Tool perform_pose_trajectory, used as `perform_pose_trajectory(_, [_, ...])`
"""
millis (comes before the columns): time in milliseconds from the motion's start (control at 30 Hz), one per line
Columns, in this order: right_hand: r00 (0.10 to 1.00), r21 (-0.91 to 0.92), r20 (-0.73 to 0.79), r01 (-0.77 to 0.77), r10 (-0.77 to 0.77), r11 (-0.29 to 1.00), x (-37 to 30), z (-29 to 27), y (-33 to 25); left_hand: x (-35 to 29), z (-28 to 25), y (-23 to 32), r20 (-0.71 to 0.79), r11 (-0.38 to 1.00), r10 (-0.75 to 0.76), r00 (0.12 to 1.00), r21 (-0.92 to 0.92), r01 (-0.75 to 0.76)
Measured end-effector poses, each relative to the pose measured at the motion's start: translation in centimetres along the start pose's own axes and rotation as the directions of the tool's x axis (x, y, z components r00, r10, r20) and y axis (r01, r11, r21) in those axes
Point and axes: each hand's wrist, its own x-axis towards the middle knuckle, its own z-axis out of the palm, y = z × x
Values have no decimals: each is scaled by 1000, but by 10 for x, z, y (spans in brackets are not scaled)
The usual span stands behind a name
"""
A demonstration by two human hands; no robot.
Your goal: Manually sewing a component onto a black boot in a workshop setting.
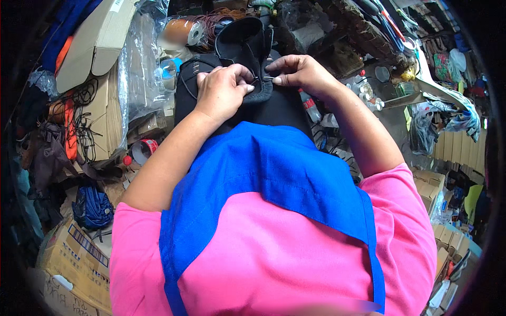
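A black piece shaped like a shoe upper point(240, 39), with an open, padded-looking collar, rests on my lap over black trousers. My left hand point(224, 89) is closed, thumb and fingers pinching the near edge of the black piece. My right hand point(303, 76) pinches a thin, shiny needle point(268, 78) between thumb and forefinger, close to the left fingertips. The needle's point and any thread are too small to make out. A black cord point(184, 79) loops beside my left hand. A blue apron point(274, 158) covers my front.
Flattened cardboard point(103, 116) and clear plastic sheeting point(142, 79) stand on the left. An orange-wound spool point(182, 32) lies beyond the left hand. A red-capped bottle point(310, 105) is near my right knee. Cardboard boxes point(74, 258) sit at the lower left.
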Motion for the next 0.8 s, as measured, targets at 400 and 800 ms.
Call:
perform_pose_trajectory(400, [997, -475, 47, -29, 58, 880, 20, 3, -36, 21, -2, -1, 177, 997, 55, 983, -61, -45])
perform_pose_trajectory(800, [993, -106, 111, 46, -35, 993, 8, -29, -5, 13, -21, -3, 197, 983, 117, 974, 118, -142])
